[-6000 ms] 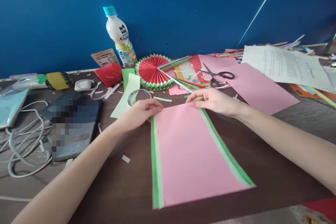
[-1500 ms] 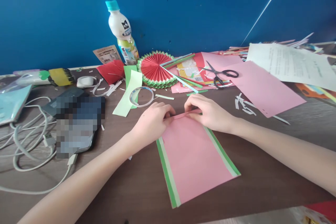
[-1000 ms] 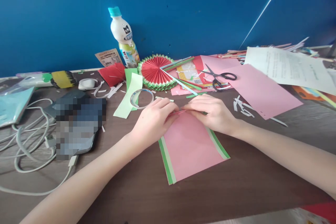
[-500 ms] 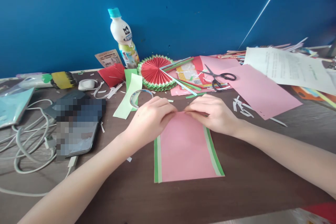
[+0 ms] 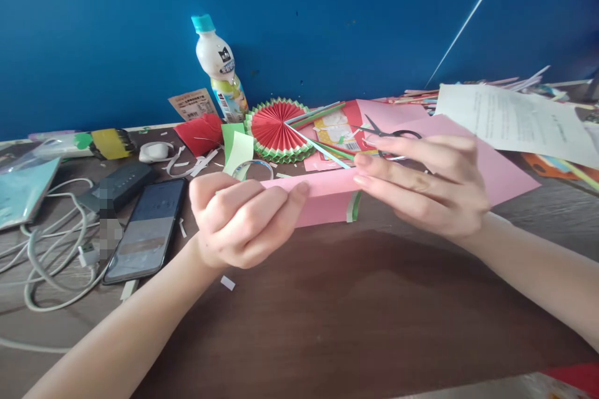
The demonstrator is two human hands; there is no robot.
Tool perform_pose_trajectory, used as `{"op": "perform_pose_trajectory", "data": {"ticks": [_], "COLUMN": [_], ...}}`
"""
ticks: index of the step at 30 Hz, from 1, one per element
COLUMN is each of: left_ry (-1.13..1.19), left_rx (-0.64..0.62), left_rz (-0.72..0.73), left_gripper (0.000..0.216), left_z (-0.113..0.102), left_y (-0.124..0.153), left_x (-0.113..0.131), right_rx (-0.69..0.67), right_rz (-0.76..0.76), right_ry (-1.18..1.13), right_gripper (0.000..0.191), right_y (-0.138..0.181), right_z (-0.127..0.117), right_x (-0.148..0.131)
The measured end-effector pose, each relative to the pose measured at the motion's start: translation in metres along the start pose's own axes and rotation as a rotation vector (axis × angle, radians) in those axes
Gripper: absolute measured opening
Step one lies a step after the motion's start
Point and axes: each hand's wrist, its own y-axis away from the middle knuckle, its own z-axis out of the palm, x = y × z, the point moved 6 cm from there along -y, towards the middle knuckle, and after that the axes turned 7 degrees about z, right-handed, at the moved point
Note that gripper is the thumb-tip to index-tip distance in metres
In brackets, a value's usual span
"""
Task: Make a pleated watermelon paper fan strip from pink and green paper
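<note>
Dark brown wooden table [image 5: 355, 312], cluttered along the wall side. Left: phone [image 5: 147, 230], coiled white cable [image 5: 42, 249]. Back: drink bottle [image 5: 219, 75] upright, pleated red paper fan [image 5: 277, 128], tape roll [image 5: 253, 167]. Right: pink sheet [image 5: 508, 171]. Near middle: white paper scrap [image 5: 228, 282].

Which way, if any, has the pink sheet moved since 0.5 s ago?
Yes, upward. The pink sheet is off the table, held between left hand and right hand, level with the tape ring.

A red-and-green pleated paper fan [image 5: 276, 128] lies on the brown table [image 5: 350, 312] by the blue wall. Left of the fan are a white bottle [image 5: 218, 68], red paper [image 5: 199, 133], a tape ring [image 5: 253, 166], a phone [image 5: 147, 230] and white cables [image 5: 42, 249]. Right of the fan lie black scissors [image 5: 377, 129] and a printed white sheet [image 5: 515, 121].
</note>
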Motion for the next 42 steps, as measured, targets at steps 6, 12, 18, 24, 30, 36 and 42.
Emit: {"op": "perform_pose_trajectory", "data": {"ticks": [6,12,18,24,30,36,42], "left_ry": [-0.045,-0.079,-0.149,0.185,0.302,0.444,0.818], "left_rx": [-0.006,0.120,-0.093,-0.448,-0.635,-0.694,-0.724], "left_rz": [-0.113,0.062,0.076,0.046,-0.013,-0.103,-0.527], "left_gripper": [0.016,0.018,0.016,0.009,0.016,0.017,0.014], "left_z": [0.005,-0.013,0.006,0.056,0.069,0.073,0.083], "left_y": [0.000,-0.009,0.000,0.033,0.045,0.048,0.057], "left_x": [-0.010,-0.008,0.011,0.029,0.033,0.036,0.023], "right_rx": [0.096,0.092,0.063,-0.365,-0.562,-0.584,-0.602], "right_rz": [0.186,0.136,0.105,-0.011,-0.027,-0.021,0.373], "right_ry": [-0.210,-0.314,-0.267,-0.138,-0.275,-0.409,-0.598], "right_gripper": [0.044,0.046,0.037,0.015,0.025,0.023,0.015], "right_y": [-0.005,-0.006,0.009,0.038,0.046,0.046,0.046], "right_z": [-0.002,0.001,0.017,0.063,0.078,0.079,0.086], "right_x": [0.003,0.000,0.008,0.009,0.000,-0.011,-0.003]}}
